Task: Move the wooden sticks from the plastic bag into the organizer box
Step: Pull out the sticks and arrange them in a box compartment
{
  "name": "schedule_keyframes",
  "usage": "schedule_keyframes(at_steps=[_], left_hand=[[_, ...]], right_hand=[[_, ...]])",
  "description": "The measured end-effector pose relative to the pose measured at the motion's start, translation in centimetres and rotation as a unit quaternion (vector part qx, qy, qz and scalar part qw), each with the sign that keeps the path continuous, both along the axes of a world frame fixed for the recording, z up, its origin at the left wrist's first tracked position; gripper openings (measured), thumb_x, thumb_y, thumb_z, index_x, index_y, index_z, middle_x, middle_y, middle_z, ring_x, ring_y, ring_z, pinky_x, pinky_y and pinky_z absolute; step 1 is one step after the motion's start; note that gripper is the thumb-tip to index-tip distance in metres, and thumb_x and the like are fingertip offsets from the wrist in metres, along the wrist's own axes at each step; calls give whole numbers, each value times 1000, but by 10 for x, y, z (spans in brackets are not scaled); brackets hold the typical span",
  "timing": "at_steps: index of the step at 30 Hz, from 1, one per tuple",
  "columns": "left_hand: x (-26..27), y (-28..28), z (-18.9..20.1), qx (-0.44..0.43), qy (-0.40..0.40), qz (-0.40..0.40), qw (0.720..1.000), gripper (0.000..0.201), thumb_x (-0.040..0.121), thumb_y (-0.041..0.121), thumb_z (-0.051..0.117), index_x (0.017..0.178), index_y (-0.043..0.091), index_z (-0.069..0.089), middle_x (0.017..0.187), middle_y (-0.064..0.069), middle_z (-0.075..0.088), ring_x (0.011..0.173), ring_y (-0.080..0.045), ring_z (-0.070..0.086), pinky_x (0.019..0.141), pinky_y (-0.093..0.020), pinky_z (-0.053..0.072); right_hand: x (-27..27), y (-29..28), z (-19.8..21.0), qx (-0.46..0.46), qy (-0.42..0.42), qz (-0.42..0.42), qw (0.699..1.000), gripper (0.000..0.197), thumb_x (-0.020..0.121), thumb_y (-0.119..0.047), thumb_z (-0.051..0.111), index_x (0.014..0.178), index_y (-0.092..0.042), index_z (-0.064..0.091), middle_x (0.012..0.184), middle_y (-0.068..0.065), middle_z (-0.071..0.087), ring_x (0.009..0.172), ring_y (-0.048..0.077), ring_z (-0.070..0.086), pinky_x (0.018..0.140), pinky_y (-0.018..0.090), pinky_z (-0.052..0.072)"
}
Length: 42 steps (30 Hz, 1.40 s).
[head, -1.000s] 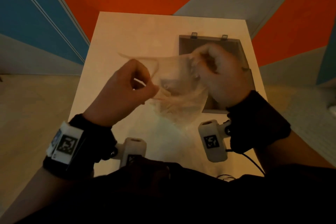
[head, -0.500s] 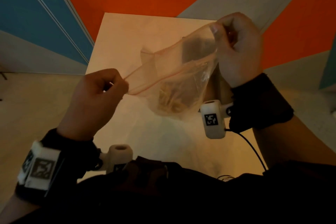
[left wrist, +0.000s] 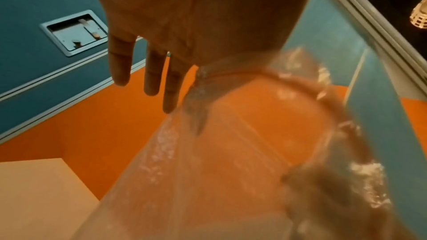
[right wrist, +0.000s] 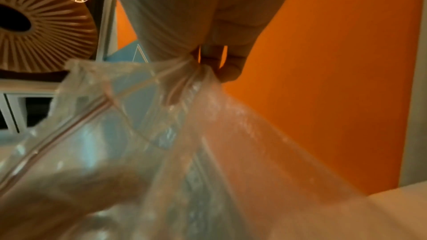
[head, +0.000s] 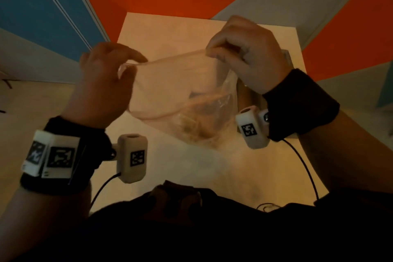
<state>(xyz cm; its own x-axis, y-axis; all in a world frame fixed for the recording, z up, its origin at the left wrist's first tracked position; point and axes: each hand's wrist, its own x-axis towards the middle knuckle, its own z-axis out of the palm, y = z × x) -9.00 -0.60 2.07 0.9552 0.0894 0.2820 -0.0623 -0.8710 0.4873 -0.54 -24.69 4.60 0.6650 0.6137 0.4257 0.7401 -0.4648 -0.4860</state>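
Observation:
A clear plastic zip bag (head: 178, 91) hangs above the table, stretched between both hands. My left hand (head: 106, 78) pinches its left top corner, with three fingers (left wrist: 150, 76) held straight. My right hand (head: 240, 53) pinches the right top edge (right wrist: 196, 68). A blurred clump of wooden sticks (head: 197, 125) lies at the bottom of the bag (right wrist: 69, 198). The organizer box (head: 251, 93) is mostly hidden behind my right wrist and the bag; only a dark strip shows.
The light table (head: 161, 34) stands below the bag, with orange floor beyond its far edge. Wrist camera units (head: 133, 157) and cables hang under both wrists. A blue wall panel (left wrist: 46, 6) is to the left.
Both hands have risen and now hold the bag's top edge nearly level; my left hand moved up and forward, and the bag hangs more open than before.

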Motion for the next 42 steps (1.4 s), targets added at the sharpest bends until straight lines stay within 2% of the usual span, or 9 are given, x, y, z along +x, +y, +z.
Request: schedule_keyframes(at_steps=[6,12,16,20,26,30,33,39,42], left_hand=[[-8,5,9,-122,35,4,992,39,87,6,40,75,41,55,98,0,56,87,-13,50,75,-16,40],[-7,-3,5,-88,-39,68,993,32,91,34,46,74,8,51,71,-2,48,61,-13,42,57,-30,30],[-24,-4,-20,-125,-131,151,972,16,92,28,43,80,20,51,81,18,35,74,6,40,63,-9,31],[-27,-3,-25,-197,-128,148,961,19,94,38,40,75,38,45,73,10,47,64,-13,50,57,-27,41],[-17,-7,-8,-417,-188,94,884,14,91,31,52,81,21,54,64,8,57,59,-10,58,54,-33,49],[-26,-2,-29,-490,-18,96,866,22,90,23,53,72,25,65,56,6,65,58,-12,62,59,-26,53],[-29,-3,-48,-476,117,100,866,29,94,22,47,73,19,66,58,4,70,59,-11,67,58,-24,58],[-14,-6,-75,-792,190,156,560,27,88,15,49,66,11,65,57,1,70,59,-9,70,51,-20,55],[-7,-14,-80,-853,219,93,465,14,72,13,59,58,13,58,42,7,50,37,-3,51,37,-12,42]], right_hand=[[27,0,7,0,-71,-61,996,20,95,-20,52,95,-4,64,97,20,59,76,6,43,73,16,39],[7,17,6,-96,16,-85,992,13,88,-12,54,101,-11,54,104,11,49,78,17,41,71,24,37],[-8,-3,3,-215,168,-131,953,27,82,-23,62,100,-16,43,98,8,46,82,33,52,62,39,41],[-9,1,-7,43,295,-136,945,10,90,-13,58,91,-9,49,85,13,58,66,18,65,53,30,56],[-7,13,-4,383,500,-50,775,16,96,-7,50,82,-5,58,84,9,65,89,20,69,72,37,60],[-4,9,-24,479,633,17,607,17,97,-8,42,90,-2,56,95,13,66,94,21,70,81,42,59],[-4,8,-56,479,683,-31,551,26,98,-11,39,116,2,53,97,14,68,84,19,72,90,43,53],[-20,-5,-112,331,755,-193,532,19,94,-15,49,100,-15,67,99,13,64,88,25,62,83,38,54],[-30,-7,-122,331,761,-217,515,14,92,-15,53,95,-14,67,102,15,67,98,32,63,92,43,52]])
